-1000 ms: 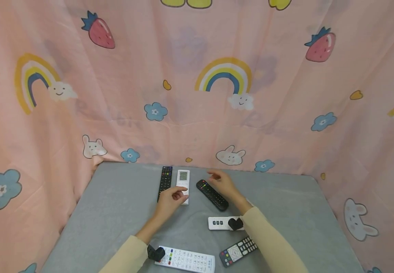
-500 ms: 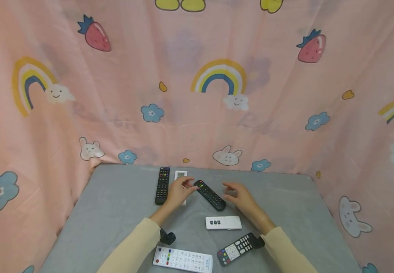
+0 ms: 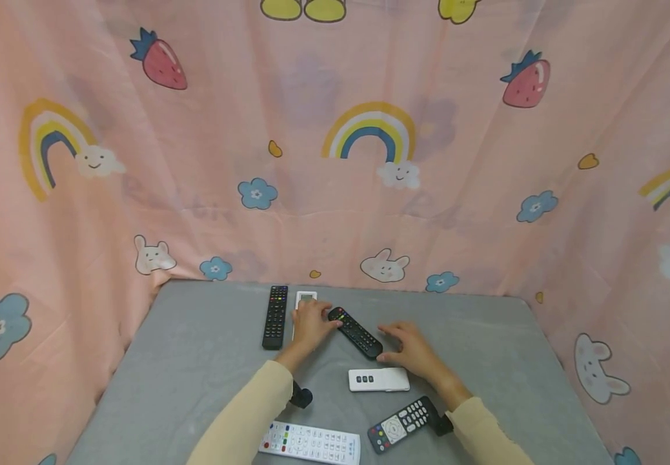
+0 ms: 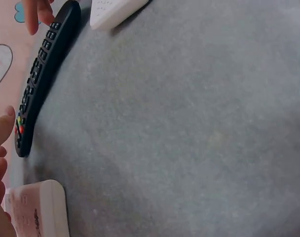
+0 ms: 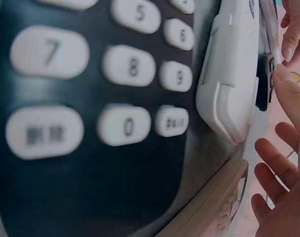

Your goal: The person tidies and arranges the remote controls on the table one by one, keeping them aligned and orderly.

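Observation:
A black remote control [image 3: 355, 333] with coloured buttons at its far end lies slanted on the grey cloth. My left hand [image 3: 312, 326] hovers at that far end, thumb and finger spread around it. In the left wrist view, the thumb [image 4: 2, 126] overlaps the coloured buttons. At the near end is my right hand [image 3: 412, 349], its thumb right by the tip and its fingers parted. Partly hidden under my left hand is a white remote with a small screen [image 3: 306, 296]. A longer black remote [image 3: 275, 318] lies left of it.
Nearer me lie a white three-button remote [image 3: 378, 380], a dark remote with white keys [image 3: 403, 424] and a long white remote [image 3: 312, 443]. The right wrist camera [image 3: 443, 425] hangs close by the dark one. A pink patterned curtain [image 3: 335, 226] rises behind the grey-covered table [image 3: 503, 374].
My left hand has moved right, from over the white screen remote to the slanted black remote's far end. My right hand has come down from beyond that remote to its near end.

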`<state>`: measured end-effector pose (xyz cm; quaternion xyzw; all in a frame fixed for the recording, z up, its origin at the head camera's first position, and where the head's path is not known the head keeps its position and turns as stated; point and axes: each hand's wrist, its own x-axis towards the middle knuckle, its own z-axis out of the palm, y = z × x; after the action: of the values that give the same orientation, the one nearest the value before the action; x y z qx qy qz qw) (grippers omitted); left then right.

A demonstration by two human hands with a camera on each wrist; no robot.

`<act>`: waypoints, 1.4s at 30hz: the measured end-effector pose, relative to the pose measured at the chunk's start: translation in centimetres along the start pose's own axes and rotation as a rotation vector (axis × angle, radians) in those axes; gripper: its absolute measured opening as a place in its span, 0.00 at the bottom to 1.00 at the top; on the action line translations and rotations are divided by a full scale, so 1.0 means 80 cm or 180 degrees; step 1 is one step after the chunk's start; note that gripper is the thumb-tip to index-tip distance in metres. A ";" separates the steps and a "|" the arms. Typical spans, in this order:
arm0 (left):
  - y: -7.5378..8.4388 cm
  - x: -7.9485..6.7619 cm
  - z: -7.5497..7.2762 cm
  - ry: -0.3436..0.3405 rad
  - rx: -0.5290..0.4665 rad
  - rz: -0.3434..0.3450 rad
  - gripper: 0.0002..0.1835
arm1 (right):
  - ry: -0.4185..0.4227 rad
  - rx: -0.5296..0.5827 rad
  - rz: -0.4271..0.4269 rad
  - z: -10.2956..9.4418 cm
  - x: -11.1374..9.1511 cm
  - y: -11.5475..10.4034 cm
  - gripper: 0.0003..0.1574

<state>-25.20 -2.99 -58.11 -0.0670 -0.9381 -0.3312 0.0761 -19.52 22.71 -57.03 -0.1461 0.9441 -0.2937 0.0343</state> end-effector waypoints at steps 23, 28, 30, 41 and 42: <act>-0.002 -0.004 0.013 0.0160 0.0471 0.0007 0.23 | 0.0055 -0.0219 -0.0041 0.014 0.001 -0.003 0.30; -0.002 -0.003 0.014 0.0161 0.0439 -0.0001 0.22 | 0.0084 -0.0254 -0.0053 0.017 0.002 -0.001 0.29; 0.000 -0.003 0.014 0.0138 0.0407 -0.0008 0.23 | 0.0099 -0.0273 -0.0060 0.018 0.002 0.000 0.29; 0.003 0.007 0.000 0.0044 -0.0035 0.0060 0.24 | 0.0447 -0.0250 -0.0215 0.018 0.001 -0.010 0.31; 0.002 0.008 -0.001 0.0016 -0.0061 0.0076 0.24 | 0.0466 -0.0250 -0.0206 0.020 0.001 -0.012 0.31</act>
<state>-25.78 -2.84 -57.81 -0.0781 -0.9338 -0.3394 0.0817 -19.10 21.11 -57.79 -0.1559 0.9496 -0.2672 -0.0501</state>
